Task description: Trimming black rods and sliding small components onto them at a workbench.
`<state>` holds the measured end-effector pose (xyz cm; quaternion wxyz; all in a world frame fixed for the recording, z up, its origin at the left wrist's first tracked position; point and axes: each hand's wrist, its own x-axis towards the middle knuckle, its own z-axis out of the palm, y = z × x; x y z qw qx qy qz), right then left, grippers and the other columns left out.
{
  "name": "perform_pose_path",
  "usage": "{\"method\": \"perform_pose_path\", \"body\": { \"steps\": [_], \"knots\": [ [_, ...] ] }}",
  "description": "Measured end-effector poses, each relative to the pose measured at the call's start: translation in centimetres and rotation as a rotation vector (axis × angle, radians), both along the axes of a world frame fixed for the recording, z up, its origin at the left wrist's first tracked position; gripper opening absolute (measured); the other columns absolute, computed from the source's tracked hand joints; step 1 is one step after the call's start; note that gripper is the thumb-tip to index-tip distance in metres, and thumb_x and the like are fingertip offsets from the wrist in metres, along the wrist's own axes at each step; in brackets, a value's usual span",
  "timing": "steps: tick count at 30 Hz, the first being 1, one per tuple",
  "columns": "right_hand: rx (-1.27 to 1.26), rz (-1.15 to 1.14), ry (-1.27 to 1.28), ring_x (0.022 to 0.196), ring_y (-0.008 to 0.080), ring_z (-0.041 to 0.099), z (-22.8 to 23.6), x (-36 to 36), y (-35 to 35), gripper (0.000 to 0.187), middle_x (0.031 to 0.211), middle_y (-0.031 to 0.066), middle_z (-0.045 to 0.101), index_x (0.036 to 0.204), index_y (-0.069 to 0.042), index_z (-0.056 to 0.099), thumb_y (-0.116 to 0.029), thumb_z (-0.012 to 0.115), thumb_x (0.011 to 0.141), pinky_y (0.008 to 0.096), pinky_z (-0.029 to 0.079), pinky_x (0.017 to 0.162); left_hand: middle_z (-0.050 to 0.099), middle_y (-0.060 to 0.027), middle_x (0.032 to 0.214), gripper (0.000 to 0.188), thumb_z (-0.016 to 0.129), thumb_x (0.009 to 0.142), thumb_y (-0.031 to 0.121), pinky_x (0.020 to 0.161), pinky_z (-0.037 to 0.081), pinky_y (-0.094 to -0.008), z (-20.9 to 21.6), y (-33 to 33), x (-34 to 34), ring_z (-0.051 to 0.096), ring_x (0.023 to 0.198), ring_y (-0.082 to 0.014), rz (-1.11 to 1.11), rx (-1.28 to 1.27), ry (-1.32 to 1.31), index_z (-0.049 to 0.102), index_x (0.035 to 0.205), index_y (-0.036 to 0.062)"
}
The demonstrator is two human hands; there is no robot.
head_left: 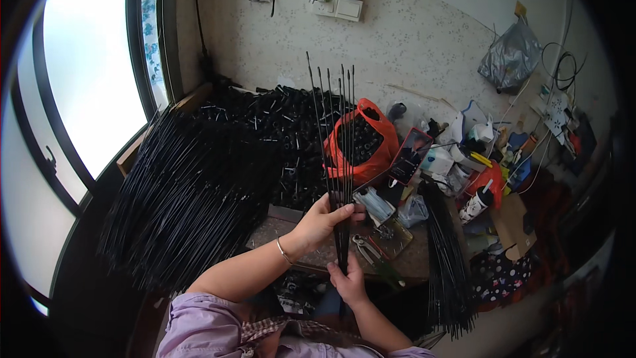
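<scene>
Black thin rods (338, 159), a small bunch of them, stand upright between the two hands above the near edge of the workbench (411, 262), fanning apart toward their tips. The left hand (324, 220) wraps the bunch higher up, its fingers curled round it and pressed together, while the right hand (349, 283) pinches the lower ends from below, which seems to keep the bottoms gathered and level. To the left a big heap of rods (185, 192) slopes across the bench toward the window (86, 79), and behind it lies a pile of small black parts (291, 139). An orange bag (361, 142) full of such parts sits just right of the raised tips, with pliers (364, 246) on the bench beside the hands and another bundle (447, 258) hanging over the right edge. Open room is mostly upward and toward the body.
</scene>
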<state>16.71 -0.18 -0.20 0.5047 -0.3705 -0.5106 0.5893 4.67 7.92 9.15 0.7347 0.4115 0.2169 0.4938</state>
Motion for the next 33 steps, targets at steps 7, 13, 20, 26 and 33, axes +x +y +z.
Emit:
{"method": "perform_pose_path", "body": {
  "steps": [7,13,20,26,33],
  "knots": [
    [0.051,0.166,0.142,0.051,0.0124,0.048,1.0,0.7,0.5,0.026,0.072,0.0074,0.054,0.107,-0.001,0.045,-0.022,0.045,0.092,0.0218,0.040,0.049,0.061,-0.0152,0.101,0.035,0.054,0.086,0.011,0.084,0.048,-0.0353,2.1,0.4,-1.7,0.059,0.095,-0.0233,-0.108,-0.060,-0.111,0.047,0.118,-0.0028],
    [0.033,0.277,0.101,0.070,0.0155,0.057,0.6,0.3,0.6,0.038,0.085,0.0093,0.057,0.121,-0.002,0.039,-0.010,0.054,0.086,0.0271,0.046,0.063,0.061,-0.0149,0.100,0.032,0.057,0.084,0.007,0.083,0.049,-0.0323,2.4,-0.1,-2.9,0.060,0.092,-0.0218,-0.042,0.046,0.081,0.051,0.113,-0.0042],
    [0.068,0.275,-0.220,0.089,0.0110,0.055,-3.1,0.3,0.7,0.037,0.100,0.0052,0.057,0.119,-0.006,0.047,-0.021,0.057,0.086,0.0274,0.043,0.081,0.065,-0.0099,0.088,0.020,0.059,0.081,0.000,0.074,0.050,-0.0268,0.7,-0.5,-2.9,0.062,0.079,-0.0150,-0.077,0.239,0.194,0.059,0.100,-0.0029],
    [-0.638,0.476,0.719,0.109,0.0291,0.050,1.0,2.5,4.5,0.084,0.119,0.0196,0.050,0.129,0.002,0.034,-0.067,0.021,0.083,0.0459,0.039,0.092,0.062,-0.0128,0.083,0.012,0.066,0.075,0.009,0.069,0.047,-0.0339,-4.8,-3.6,-3.8,0.059,0.076,-0.0302,-0.136,1.121,0.626,0.063,0.084,0.0022],
    [-0.529,-0.018,0.364,0.105,0.0367,0.049,4.1,0.5,13.6,0.081,0.128,0.0242,0.038,0.127,0.005,0.030,-0.063,0.032,0.084,0.0468,0.039,0.091,0.063,-0.0087,0.098,0.023,0.065,0.072,0.009,0.072,0.051,-0.0334,-12.1,-2.9,-3.6,0.062,0.083,-0.0266,0.019,1.117,0.764,0.063,0.096,0.0081]
  ]
}}
